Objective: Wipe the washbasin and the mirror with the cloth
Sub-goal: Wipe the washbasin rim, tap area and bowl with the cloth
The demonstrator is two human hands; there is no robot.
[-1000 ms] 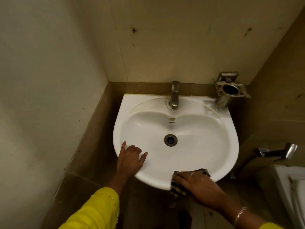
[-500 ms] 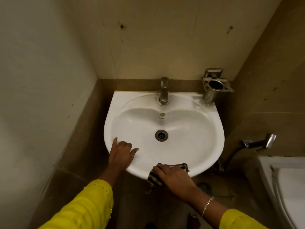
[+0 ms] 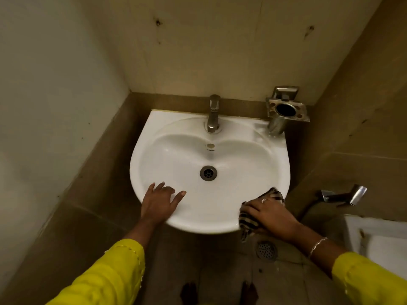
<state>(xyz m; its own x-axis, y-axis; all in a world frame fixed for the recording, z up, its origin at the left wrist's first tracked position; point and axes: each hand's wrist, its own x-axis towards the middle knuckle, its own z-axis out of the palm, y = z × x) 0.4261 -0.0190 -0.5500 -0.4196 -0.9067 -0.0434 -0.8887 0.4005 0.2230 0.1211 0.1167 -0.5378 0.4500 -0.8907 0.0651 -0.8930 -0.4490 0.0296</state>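
Note:
A white washbasin (image 3: 253, 155) hangs on the back wall, with a metal tap (image 3: 213, 114) at its rear and a drain (image 3: 208, 173) in the bowl. My left hand (image 3: 159, 202) rests flat on the front left rim, fingers spread, holding nothing. My right hand (image 3: 272, 213) presses a dark striped cloth (image 3: 248, 219) against the front right rim; a cloth end hangs below the edge. No mirror is in view.
A metal holder (image 3: 286, 108) juts from the wall over the basin's right rear corner. A spray nozzle (image 3: 350, 195) hangs at the right wall above a white toilet (image 3: 378, 236). A floor drain (image 3: 266, 250) lies below the basin. Walls close in left and right.
My right hand has slid the cloth along the front rim from the middle to the right side. My left hand stays on the left rim. The view has shifted slightly.

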